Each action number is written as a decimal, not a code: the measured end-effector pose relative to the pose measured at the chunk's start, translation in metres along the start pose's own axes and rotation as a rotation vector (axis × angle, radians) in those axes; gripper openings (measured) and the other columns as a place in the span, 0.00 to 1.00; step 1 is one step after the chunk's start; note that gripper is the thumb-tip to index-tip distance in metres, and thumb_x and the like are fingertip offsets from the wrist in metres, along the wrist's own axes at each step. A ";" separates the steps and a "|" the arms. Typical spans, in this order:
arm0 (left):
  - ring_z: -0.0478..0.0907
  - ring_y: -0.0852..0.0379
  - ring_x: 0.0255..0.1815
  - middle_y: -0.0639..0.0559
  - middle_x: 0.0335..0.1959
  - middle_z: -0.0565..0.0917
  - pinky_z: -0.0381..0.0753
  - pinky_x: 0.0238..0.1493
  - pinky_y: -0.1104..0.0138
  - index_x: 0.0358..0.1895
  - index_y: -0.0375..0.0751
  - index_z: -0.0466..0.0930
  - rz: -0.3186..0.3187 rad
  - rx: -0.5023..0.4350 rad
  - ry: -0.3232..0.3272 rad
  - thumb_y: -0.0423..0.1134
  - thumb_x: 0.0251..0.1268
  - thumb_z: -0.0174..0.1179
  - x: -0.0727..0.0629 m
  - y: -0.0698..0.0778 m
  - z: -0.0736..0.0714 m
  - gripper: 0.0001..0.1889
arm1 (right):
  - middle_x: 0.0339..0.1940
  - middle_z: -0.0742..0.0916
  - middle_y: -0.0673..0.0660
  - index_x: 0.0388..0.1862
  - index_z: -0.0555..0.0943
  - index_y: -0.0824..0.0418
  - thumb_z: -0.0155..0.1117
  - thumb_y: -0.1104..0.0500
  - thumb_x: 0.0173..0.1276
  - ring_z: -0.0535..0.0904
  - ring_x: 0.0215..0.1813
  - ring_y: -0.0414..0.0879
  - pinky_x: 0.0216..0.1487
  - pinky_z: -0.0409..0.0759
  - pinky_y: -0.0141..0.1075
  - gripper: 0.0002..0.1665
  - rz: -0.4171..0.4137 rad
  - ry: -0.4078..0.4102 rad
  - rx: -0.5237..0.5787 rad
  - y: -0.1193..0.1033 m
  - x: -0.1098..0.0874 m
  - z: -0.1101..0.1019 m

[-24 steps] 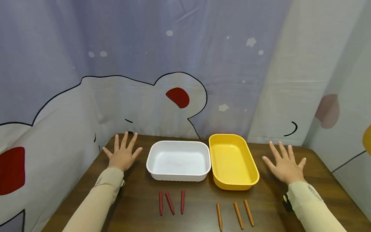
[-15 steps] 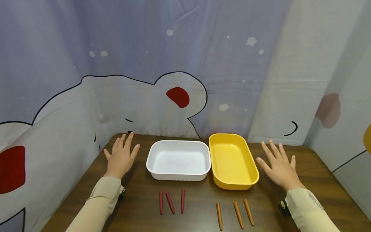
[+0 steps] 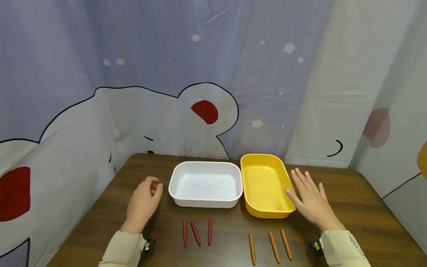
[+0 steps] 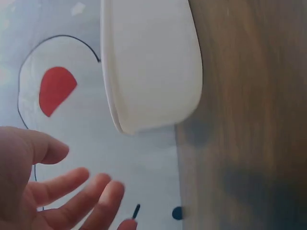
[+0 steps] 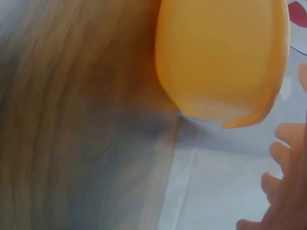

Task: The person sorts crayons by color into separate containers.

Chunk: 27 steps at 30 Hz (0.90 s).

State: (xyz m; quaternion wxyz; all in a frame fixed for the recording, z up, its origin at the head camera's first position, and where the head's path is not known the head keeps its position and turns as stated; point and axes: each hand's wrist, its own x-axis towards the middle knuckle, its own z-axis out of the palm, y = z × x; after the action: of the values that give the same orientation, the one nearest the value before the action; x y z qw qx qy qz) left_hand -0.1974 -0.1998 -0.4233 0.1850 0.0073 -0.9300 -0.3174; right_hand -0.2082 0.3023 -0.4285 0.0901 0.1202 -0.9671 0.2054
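Observation:
My left hand (image 3: 142, 204) hovers left of the white plastic tray (image 3: 205, 185), its fingers loosely bent and holding nothing. In the left wrist view those fingers (image 4: 103, 201) are apart from the tray's end. My right hand (image 3: 313, 204) is beside the yellow plastic tray (image 3: 267, 185), fingers extended. Its thumb overlaps the tray's right rim in the head view; whether it touches cannot be told. Three dark red crayon-like sticks (image 3: 195, 233) lie in front of the white tray. Three orange-brown sticks (image 3: 274, 247) lie nearer the front, below the yellow tray.
Both trays stand side by side on a dark brown wooden table (image 3: 230, 230), the yellow one turned lengthwise. A printed curtain (image 3: 213, 66) hangs right behind the table's back edge and along the sides. Each wrist wears a dark band.
My left hand has drawn back toward the front, and its spread fingers have bent. My right hand has moved left to the yellow tray. Trays and sticks have stayed put.

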 end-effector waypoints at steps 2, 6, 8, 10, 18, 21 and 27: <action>0.82 0.47 0.42 0.43 0.41 0.84 0.82 0.42 0.50 0.51 0.34 0.80 -0.019 -0.021 -0.036 0.41 0.76 0.55 -0.005 0.002 0.002 0.14 | 0.85 0.50 0.59 0.86 0.43 0.52 0.47 0.39 0.81 0.36 0.84 0.62 0.72 0.28 0.72 0.45 0.010 -0.008 0.029 -0.002 0.000 0.002; 0.81 0.52 0.37 0.48 0.37 0.85 0.81 0.40 0.54 0.47 0.37 0.82 -0.040 -0.034 -0.132 0.41 0.75 0.57 -0.015 0.004 0.007 0.11 | 0.85 0.50 0.61 0.85 0.43 0.54 0.45 0.38 0.82 0.35 0.83 0.63 0.71 0.29 0.74 0.45 0.027 -0.019 0.071 -0.004 0.001 0.004; 0.79 0.55 0.33 0.50 0.33 0.84 0.79 0.36 0.57 0.45 0.38 0.82 -0.040 -0.037 -0.194 0.41 0.74 0.59 -0.019 0.004 0.011 0.09 | 0.85 0.50 0.61 0.85 0.43 0.55 0.44 0.37 0.82 0.35 0.83 0.63 0.71 0.30 0.74 0.45 0.030 -0.027 0.067 -0.004 0.002 0.006; 0.76 0.58 0.29 0.53 0.30 0.82 0.77 0.33 0.60 0.43 0.39 0.82 -0.041 -0.034 -0.257 0.41 0.73 0.60 -0.023 0.005 0.015 0.08 | 0.85 0.49 0.61 0.85 0.43 0.56 0.44 0.37 0.82 0.35 0.83 0.62 0.72 0.30 0.73 0.45 0.034 -0.034 0.060 -0.004 0.002 0.007; 0.74 0.60 0.25 0.57 0.24 0.80 0.74 0.29 0.64 0.38 0.42 0.80 -0.056 -0.084 -0.419 0.41 0.67 0.67 -0.035 0.009 0.031 0.07 | 0.85 0.49 0.62 0.85 0.43 0.58 0.44 0.38 0.82 0.35 0.83 0.63 0.72 0.32 0.73 0.45 0.049 -0.066 0.062 -0.005 0.003 0.013; 0.74 0.61 0.25 0.57 0.22 0.79 0.74 0.28 0.64 0.37 0.42 0.79 -0.039 -0.120 -0.444 0.40 0.64 0.69 -0.038 0.010 0.034 0.09 | 0.85 0.49 0.62 0.85 0.44 0.60 0.45 0.38 0.82 0.36 0.83 0.64 0.72 0.34 0.74 0.46 0.056 -0.075 0.069 -0.005 0.004 0.015; 0.74 0.60 0.24 0.57 0.22 0.79 0.72 0.26 0.66 0.37 0.41 0.78 0.009 -0.152 -0.492 0.42 0.61 0.72 -0.041 0.012 0.038 0.12 | 0.84 0.51 0.64 0.84 0.47 0.63 0.44 0.37 0.82 0.40 0.83 0.66 0.71 0.38 0.74 0.46 0.064 -0.085 0.077 -0.005 0.004 0.018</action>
State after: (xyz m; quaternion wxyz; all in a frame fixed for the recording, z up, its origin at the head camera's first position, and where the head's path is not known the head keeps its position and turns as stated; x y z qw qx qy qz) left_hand -0.1709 -0.1629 -0.4582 -0.0454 -0.0884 -0.9205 -0.3779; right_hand -0.2132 0.2895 -0.4420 0.0377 0.1010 -0.9647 0.2401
